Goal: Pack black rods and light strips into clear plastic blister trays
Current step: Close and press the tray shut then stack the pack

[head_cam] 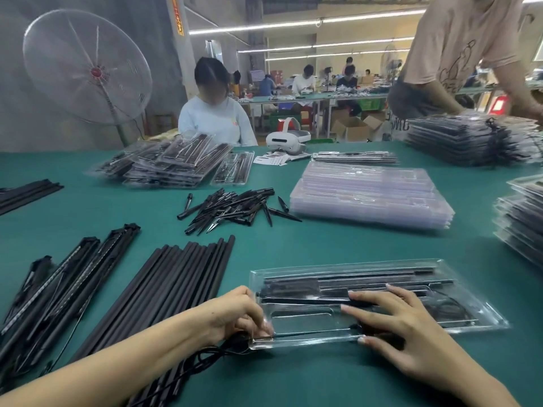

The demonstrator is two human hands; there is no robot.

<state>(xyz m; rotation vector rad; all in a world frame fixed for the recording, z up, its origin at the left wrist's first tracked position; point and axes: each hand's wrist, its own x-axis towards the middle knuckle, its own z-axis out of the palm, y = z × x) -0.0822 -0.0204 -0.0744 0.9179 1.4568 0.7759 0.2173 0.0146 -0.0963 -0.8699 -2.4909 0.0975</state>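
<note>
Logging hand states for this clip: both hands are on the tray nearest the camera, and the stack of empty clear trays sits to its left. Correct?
Not quite. The head view shows the empty trays behind the tray, not left; black rods lie left. Left hand and right hand are on it.

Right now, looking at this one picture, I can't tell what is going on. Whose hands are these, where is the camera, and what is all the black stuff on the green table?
There is no machine here: a person packs goods by hand, and the camera sits on that person's head, looking down. The left hand pinches the near corner of a clear blister tray that already holds black parts. The right hand lies flat on the tray with straight fingers, pressing. On the green table to the left lie a row of black rods and the light strips. Further back are a heap of black spikes and a stack of empty trays.
</note>
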